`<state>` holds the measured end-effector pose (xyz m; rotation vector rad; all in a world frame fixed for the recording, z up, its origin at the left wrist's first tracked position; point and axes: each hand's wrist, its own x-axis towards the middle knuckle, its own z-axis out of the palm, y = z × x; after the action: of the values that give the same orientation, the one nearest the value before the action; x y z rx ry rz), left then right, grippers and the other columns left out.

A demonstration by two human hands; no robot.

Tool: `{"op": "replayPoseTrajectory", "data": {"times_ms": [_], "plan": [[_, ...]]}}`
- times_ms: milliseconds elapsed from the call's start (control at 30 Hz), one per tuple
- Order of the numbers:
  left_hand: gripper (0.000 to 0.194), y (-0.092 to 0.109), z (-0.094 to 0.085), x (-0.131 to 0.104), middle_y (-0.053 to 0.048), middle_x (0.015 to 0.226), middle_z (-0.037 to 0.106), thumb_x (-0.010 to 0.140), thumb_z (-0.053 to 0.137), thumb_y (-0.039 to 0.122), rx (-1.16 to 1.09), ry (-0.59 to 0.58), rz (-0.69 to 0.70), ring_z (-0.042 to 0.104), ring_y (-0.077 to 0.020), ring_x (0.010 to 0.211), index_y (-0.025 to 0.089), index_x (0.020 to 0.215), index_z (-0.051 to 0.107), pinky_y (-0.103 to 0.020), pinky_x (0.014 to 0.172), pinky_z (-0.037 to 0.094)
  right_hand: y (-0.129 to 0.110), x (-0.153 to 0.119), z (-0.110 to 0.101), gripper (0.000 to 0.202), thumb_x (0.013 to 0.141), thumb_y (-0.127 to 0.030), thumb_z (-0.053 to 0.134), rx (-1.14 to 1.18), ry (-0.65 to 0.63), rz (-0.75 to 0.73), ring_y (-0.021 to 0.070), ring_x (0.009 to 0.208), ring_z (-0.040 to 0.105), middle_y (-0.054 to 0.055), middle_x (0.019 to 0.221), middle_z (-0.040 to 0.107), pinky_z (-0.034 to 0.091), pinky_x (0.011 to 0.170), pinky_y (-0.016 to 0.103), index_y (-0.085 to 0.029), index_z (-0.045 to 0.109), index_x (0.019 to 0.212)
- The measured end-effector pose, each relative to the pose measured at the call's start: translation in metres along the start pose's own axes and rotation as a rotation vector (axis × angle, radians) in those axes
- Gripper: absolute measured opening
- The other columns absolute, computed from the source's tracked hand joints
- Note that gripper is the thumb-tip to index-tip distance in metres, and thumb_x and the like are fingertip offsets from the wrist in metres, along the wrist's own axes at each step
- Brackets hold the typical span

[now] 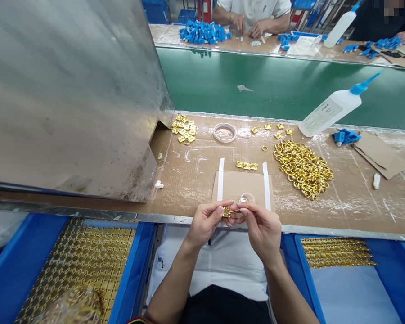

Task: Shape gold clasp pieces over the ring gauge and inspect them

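My left hand [205, 221] pinches a small gold square piece [227, 212] just above the table's front edge. My right hand [261, 227] is closed on a thin stick [235, 210], whose tip reaches to the gold piece. Right behind my fingers, a small round clear dish [247, 197] sits on a cardboard pad [241, 182] between two white tape strips. Beyond the pad lies a short row of gold square pieces [246, 165]. To the right spreads a heap of gold rings [303, 168].
A metal housing [70, 99] blocks the left. Around the table are a tape roll [225, 133], gold pieces [185, 129], a glue bottle [330, 112] and blue clips [346, 137]. Blue trays [141, 261] [310, 279] flank my lap. Across the green belt [216, 81], a co-worker's hands [249, 27] work.
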<state>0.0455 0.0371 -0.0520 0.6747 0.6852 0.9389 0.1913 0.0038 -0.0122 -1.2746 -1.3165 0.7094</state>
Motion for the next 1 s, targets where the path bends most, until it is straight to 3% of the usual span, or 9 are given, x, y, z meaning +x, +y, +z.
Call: {"op": "replayPoseTrajectory", "data": {"times_ms": [733, 1000], "plan": [[0.05, -0.001, 0.001, 0.001, -0.009, 0.072, 0.077, 0.072, 0.086, 0.055, -0.004, 0.051, 0.018, 0.069, -0.017, 0.062, 0.012, 0.097, 0.081, -0.029, 0.063, 0.057, 0.0, 0.0, 0.001, 0.016, 0.099, -0.025, 0.061, -0.092, 0.021, -0.106, 0.0167, 0.06, 0.073, 0.004, 0.084, 0.081, 0.064, 0.061, 0.028, -0.024, 0.077, 0.095], [0.043, 0.0, 0.0, 0.0, -0.01, 0.078, 0.078, 0.075, 0.086, 0.051, -0.043, 0.048, 0.053, 0.071, -0.016, 0.065, 0.015, 0.097, 0.079, -0.028, 0.064, 0.058, 0.032, 0.002, -0.033, 0.012, 0.097, -0.023, 0.065, -0.28, 0.243, -0.167, 0.0213, 0.081, 0.074, 0.004, 0.087, 0.078, 0.062, 0.072, 0.035, -0.025, 0.076, 0.093]]}}
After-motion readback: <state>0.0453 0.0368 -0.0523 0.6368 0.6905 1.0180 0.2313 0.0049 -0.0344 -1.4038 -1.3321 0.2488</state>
